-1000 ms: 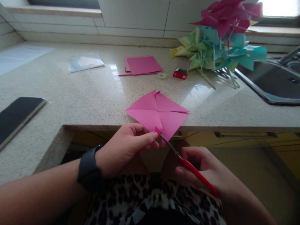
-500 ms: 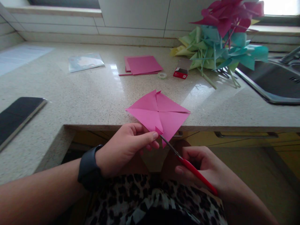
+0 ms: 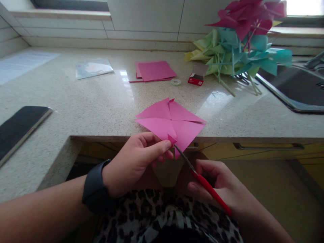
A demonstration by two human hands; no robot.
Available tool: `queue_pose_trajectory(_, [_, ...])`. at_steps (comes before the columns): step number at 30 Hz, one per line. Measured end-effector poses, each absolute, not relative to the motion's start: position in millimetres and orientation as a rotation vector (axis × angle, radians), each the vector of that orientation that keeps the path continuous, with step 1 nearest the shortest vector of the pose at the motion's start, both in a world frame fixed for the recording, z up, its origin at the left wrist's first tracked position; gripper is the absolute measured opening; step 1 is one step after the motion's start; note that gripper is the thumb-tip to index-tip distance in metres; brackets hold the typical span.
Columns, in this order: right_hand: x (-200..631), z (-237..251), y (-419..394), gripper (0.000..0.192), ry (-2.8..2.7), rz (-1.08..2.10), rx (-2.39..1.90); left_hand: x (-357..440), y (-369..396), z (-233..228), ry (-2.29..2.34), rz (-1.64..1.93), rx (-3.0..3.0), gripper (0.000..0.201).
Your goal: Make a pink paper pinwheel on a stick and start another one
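head view: your left hand pinches the near corner of the pink paper square at the counter edge, fingers closed on it. your right hand grips red scissors, blades at that corner, seemingly mid-snip. steady, short cuts look needed; the paper is thin, creased, matte.

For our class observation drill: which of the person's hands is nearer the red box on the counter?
Right. The right hand, holding red scissors, is below the red box; the left hand is farther left, pinching the pink paper.
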State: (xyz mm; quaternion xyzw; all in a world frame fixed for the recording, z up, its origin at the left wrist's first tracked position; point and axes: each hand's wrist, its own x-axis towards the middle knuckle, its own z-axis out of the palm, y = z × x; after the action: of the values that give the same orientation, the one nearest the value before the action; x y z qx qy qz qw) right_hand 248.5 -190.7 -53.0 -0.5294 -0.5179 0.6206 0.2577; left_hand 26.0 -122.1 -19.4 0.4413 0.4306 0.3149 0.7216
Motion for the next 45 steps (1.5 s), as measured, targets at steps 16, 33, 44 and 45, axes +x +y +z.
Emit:
queue_pose_trajectory(16, [230, -56, -192, 0.044, -1.447, 1.486, -1.403, 30, -128, -18, 0.976, 0.792, 0.844, 0.023])
queue_pose_trajectory(33, [225, -58, -192, 0.045, -1.436, 1.469, -1.411, 32, -129, -16, 0.994, 0.789, 0.798, 0.023])
queue_pose_trajectory(44, [235, -53, -192, 0.049, -1.519, 1.246, -1.557, 30, -126, -14, 1.062, 0.854, 0.796, 0.019])
queue_pose_trajectory(45, [239, -53, -193, 0.049, -1.523, 1.210, -1.570, 29, -125, -14, 1.063, 0.863, 0.792, 0.019])
